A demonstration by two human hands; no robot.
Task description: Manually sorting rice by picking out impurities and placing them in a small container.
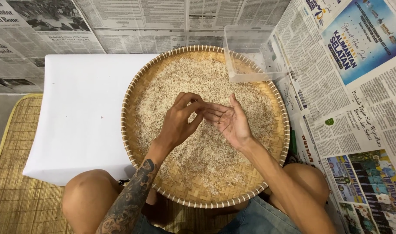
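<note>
A round woven bamboo tray (133, 86) lies in front of me, spread with pale rice grains (206, 78). Both hands hover over its middle. My left hand (179, 119), on a tattooed forearm, has its fingers curled and its fingertips pinched together over the palm of my right hand (229, 121). The right hand is turned palm up with the fingers apart. Whether a grain sits between the left fingertips is too small to tell.
A clear plastic box (252, 52) rests on the tray's far right rim. A white sheet (76, 112) lies left of the tray, on a woven mat (16, 182). Newspapers (354, 86) cover the floor behind and to the right. My knees sit below the tray.
</note>
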